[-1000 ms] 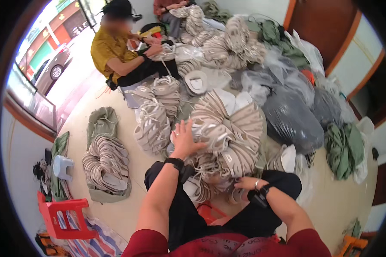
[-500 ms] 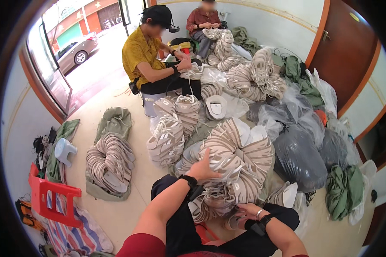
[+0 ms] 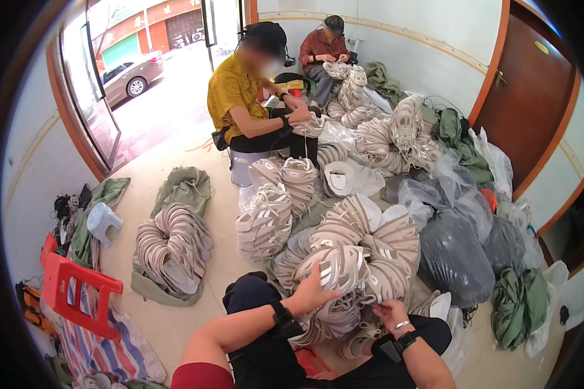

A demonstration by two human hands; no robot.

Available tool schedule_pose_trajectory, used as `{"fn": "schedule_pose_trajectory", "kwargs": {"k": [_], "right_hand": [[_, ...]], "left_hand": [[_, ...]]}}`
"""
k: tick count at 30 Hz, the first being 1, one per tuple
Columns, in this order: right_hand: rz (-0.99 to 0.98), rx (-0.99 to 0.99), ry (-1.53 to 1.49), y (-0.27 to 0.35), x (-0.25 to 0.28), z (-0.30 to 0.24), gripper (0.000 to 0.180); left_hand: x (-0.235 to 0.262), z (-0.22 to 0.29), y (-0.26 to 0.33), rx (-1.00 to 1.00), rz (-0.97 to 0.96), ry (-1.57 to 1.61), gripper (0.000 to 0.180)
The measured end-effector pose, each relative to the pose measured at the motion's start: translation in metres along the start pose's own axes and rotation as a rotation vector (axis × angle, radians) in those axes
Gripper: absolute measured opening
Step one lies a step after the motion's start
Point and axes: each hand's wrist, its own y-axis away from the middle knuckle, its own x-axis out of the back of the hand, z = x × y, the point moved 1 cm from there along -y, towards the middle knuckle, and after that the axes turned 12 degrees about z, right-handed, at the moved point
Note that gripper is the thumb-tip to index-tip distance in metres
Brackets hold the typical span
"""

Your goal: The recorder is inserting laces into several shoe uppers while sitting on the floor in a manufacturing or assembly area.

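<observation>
- From where I stand, a large pile of beige shoe uppers (image 3: 396, 249), bundled in nested fans, sits on the tiled floor (image 3: 122, 249) just in front of a seated person's knees.
- The person's left hand (image 3: 310, 295) lies at the pile's near left side, fingers spread and thumb apart, not closed around anything.
- The right hand (image 3: 391, 314) is at the pile's lower edge, fingers bent; I cannot tell whether they grip a piece.
- Over the last second the head has tilted up, bringing the co-worker in yellow (image 3: 240, 104) and the co-worker in dark red (image 3: 324, 48) lower in view.
- The left hand now sits lower against the pile; the right has stayed at its edge, so the handling seems to remain with this pile.
</observation>
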Motion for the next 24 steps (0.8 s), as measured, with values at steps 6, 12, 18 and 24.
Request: {"fn": "schedule_pose_trajectory", "kwargs": {"k": [6, 12, 18, 24], "right_hand": [[-0.088, 0.514, -0.076, 0.023, -0.058, -0.046, 0.075], [-0.144, 0.566, 0.063, 0.003, -0.108, -0.056, 0.093], [-0.062, 0.550, 0.206, -0.003, -0.101, -0.048, 0.100], [0.088, 0.241, 0.200, 0.022, -0.106, -0.045, 0.109]], "left_hand": [[0.017, -0.015, 0.006, 0.163, 0.081, 0.290, 0.105], [0.015, -0.032, -0.012, 0.298, 0.193, 0.642, 0.085], [0.016, -0.021, -0.033, 0.225, 0.181, 0.629, 0.072], [0.020, -0.020, -0.024, 0.216, 0.135, 0.570, 0.076]]}}
